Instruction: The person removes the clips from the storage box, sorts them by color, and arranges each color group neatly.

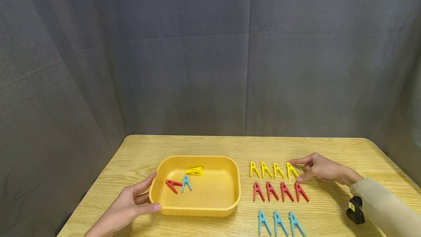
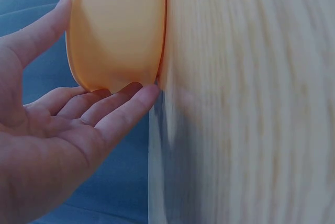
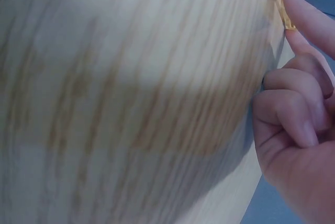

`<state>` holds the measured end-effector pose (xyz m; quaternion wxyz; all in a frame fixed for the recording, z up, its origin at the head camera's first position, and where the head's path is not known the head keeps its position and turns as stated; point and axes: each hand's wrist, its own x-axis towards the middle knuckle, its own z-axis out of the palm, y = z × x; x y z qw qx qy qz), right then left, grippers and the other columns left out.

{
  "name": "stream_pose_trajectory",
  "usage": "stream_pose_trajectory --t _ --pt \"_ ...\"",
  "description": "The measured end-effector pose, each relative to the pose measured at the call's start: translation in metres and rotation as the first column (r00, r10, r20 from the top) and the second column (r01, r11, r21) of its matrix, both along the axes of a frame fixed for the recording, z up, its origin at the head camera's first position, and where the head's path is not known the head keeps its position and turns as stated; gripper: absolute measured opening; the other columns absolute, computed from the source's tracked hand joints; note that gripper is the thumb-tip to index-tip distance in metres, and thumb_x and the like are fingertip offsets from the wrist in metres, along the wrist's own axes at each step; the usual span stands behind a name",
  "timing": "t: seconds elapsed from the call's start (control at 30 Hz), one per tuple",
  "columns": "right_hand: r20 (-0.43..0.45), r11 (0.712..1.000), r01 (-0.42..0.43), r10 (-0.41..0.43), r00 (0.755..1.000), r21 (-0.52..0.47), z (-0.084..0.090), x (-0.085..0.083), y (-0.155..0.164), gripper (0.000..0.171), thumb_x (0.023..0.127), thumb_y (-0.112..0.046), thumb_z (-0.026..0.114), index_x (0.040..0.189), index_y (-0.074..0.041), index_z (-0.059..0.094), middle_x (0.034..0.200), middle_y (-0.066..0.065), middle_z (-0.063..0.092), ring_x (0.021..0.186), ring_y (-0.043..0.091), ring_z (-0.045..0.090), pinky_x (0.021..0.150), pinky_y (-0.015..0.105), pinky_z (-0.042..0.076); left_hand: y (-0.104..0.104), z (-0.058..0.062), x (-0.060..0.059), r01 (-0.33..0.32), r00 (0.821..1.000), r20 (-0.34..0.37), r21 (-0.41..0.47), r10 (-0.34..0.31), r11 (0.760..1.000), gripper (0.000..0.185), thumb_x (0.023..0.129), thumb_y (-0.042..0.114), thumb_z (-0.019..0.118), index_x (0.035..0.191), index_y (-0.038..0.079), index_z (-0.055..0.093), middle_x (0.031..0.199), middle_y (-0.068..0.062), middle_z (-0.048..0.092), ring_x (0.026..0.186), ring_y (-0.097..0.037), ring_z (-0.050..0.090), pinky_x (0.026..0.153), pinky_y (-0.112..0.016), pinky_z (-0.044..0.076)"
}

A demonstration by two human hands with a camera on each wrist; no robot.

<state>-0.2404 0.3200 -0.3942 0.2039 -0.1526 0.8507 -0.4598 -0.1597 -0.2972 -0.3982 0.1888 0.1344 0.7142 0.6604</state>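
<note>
Two fingers [image 1: 297, 161] on yellow clothespin [image 1: 291, 170]

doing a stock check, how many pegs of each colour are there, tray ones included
yellow pegs: 5 (4 in the table row, 1 in the tray)
red pegs: 5 (4 in the row, 1 in the tray)
blue pegs: 4 (3 in the row, 1 in the tray)
total: 14

The yellow peg [image 1: 291, 170] lies flat at the right end of the far row. The orange tray [image 1: 197, 207] sits left of the rows, holding three pegs.
</note>
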Motion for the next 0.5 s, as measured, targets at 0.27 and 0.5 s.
stream_pose_trajectory --t 0.27,0.5 --pt "0.006 1.0 -0.009 0.009 1.0 -0.016 -0.0009 0.0 0.0009 0.072 0.091 -0.009 0.082 0.152 0.01 0.047 0.059 -0.007 0.027 0.047 0.007 0.015 0.042 0.022 0.023 0.0003 -0.0009 0.0 -0.007 1.0 0.0 -0.005 0.007 1.0 0.095 0.097 0.005 0.077 0.167 -0.002 0.012 0.169 -0.03 0.014 0.14 -0.044 0.05 0.096 -0.039 0.058" --pt "-0.014 0.999 -0.041 0.04 0.999 -0.026 0.002 0.0009 0.0001 0.07 0.093 -0.008 0.08 0.152 0.01 0.047 0.06 -0.008 0.026 0.047 0.01 0.014 0.042 0.026 0.02 -0.0001 -0.0005 0.0001 0.006 1.0 -0.016 0.004 -0.006 1.0 0.095 0.097 0.004 0.076 0.166 -0.003 0.011 0.168 -0.03 0.015 0.139 -0.043 0.051 0.095 -0.038 0.058"
